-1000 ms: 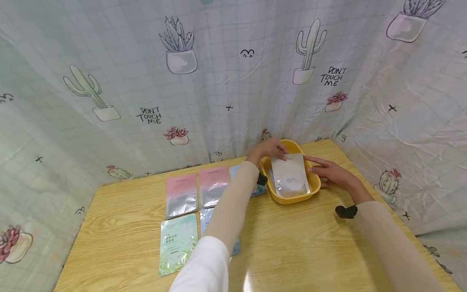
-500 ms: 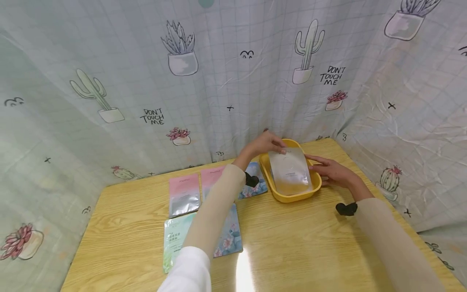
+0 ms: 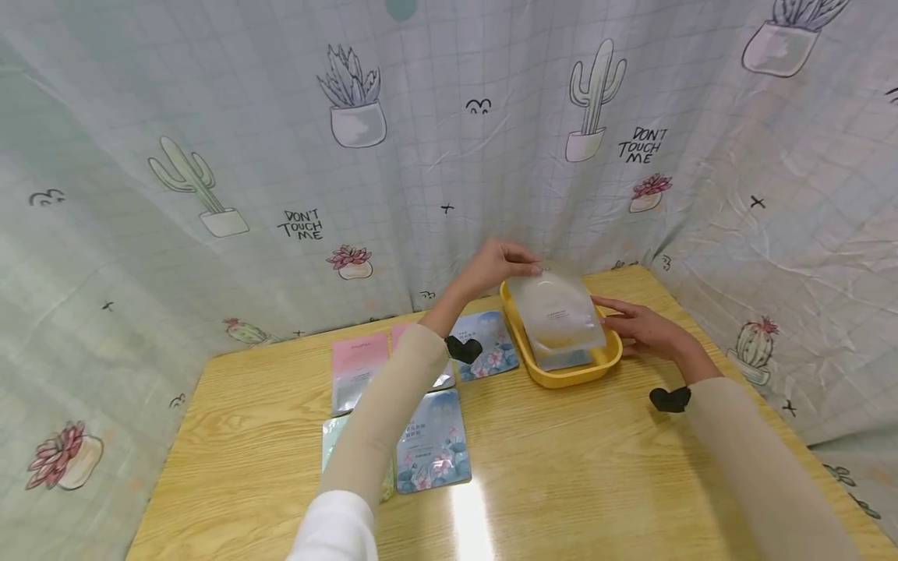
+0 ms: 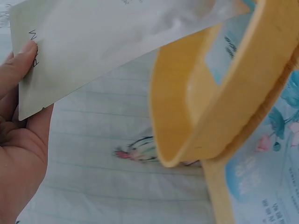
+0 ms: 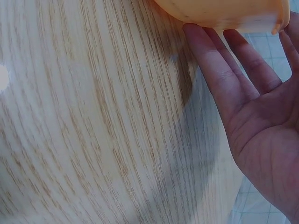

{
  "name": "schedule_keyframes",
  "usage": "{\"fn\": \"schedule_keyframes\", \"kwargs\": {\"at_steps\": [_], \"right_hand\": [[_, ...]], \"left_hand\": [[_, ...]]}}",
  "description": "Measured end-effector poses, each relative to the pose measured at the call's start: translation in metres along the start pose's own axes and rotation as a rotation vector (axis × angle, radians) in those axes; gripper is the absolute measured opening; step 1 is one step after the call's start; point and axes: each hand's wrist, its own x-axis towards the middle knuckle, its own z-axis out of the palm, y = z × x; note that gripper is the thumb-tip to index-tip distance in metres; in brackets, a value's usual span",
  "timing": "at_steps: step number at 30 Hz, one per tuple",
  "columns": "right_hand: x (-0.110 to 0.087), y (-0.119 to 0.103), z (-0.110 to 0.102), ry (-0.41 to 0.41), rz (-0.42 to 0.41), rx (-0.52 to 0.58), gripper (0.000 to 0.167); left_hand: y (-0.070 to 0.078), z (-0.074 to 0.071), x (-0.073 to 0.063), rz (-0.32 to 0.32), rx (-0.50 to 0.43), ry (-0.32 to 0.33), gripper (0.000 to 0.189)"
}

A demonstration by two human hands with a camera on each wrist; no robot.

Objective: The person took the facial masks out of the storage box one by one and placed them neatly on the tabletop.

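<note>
In the head view, my left hand (image 3: 494, 269) pinches the top edge of a pale silver face mask packet (image 3: 557, 312). The packet slants over a yellow plastic basket (image 3: 570, 380), its lower part blurred. Below it, a bluish packet (image 3: 570, 359) shows inside the basket. The left wrist view has the thumb (image 4: 24, 60) on the face of the packet and fingers behind it. On the basket's right side rests my right hand (image 3: 648, 331). Its fingers (image 5: 212, 65) are extended, with the tips touching the outer wall in the right wrist view.
Left of the basket lie a blue floral packet (image 3: 486, 343) and pink-and-silver packets (image 3: 358, 366). Nearer are another blue floral packet (image 3: 433, 444) and a green packet (image 3: 333, 436) partly under my left sleeve. A printed curtain (image 3: 449, 156) hangs behind the wooden table (image 3: 575, 467).
My left hand has lifted the silver packet up and to the left, uncovering the bluish packet in the basket. The right hand has stayed at the basket's side.
</note>
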Motion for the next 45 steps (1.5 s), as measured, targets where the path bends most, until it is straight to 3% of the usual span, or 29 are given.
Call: {"fn": "schedule_keyframes", "kwargs": {"at_steps": [9, 16, 22, 33, 41, 45], "right_hand": [[-0.002, 0.000, -0.001, -0.018, 0.007, 0.007, 0.067], [-0.003, 0.001, -0.002, -0.011, 0.009, -0.010, 0.068], [-0.001, 0.003, -0.003, -0.005, 0.020, -0.006, 0.068], [0.000, 0.004, -0.002, -0.006, 0.017, -0.021, 0.068], [0.002, 0.000, -0.002, -0.012, 0.013, -0.010, 0.068], [0.004, 0.000, -0.002, -0.021, 0.015, -0.006, 0.068]], "left_hand": [[0.013, -0.015, -0.023, 0.017, -0.206, 0.158, 0.021], [0.010, -0.022, -0.036, 0.034, -0.278, 0.268, 0.018], [0.006, -0.023, -0.043, 0.023, -0.299, 0.273, 0.013], [0.003, -0.020, -0.050, -0.048, -0.195, 0.259, 0.021], [-0.006, -0.019, -0.052, -0.009, -0.214, 0.181, 0.025], [-0.008, -0.014, -0.054, 0.007, -0.184, 0.217, 0.024]]}}
